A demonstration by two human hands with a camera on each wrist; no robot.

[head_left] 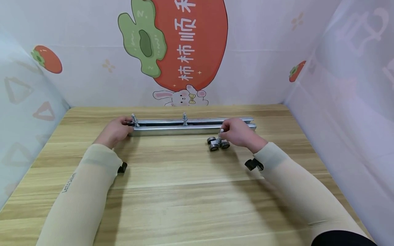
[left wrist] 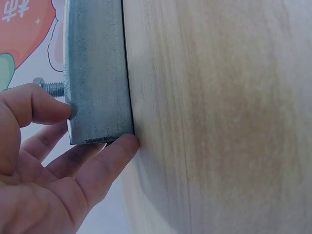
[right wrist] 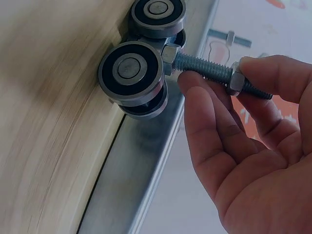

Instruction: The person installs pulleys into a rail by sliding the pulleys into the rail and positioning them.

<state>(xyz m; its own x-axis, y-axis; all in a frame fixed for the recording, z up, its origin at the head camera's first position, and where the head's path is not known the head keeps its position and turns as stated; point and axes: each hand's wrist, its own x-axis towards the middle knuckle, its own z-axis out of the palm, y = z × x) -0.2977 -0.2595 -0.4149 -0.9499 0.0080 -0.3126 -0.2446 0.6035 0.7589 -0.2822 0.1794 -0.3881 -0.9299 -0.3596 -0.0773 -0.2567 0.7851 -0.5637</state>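
A long silvery metal rail (head_left: 181, 130) with a slot along its top lies across the far part of the table. Two threaded bolts with nuts rise from the slot, one bolt (head_left: 134, 120) at the left end and another bolt (head_left: 185, 119) near the middle. My left hand (head_left: 114, 131) holds the rail's left end, thumb and fingers against its end and edges. In front of the rail's right part, my right hand (head_left: 238, 132) pinches the threaded stem of a roller trolley (right wrist: 131, 68). Its several wheels point down; whether they touch the table I cannot tell.
The wood-grain table (head_left: 184, 198) extends toward me in front of the rail. Printed cloth walls (head_left: 252, 68) stand behind it and at both sides. Small black devices (head_left: 253, 164) are strapped at both wrists.
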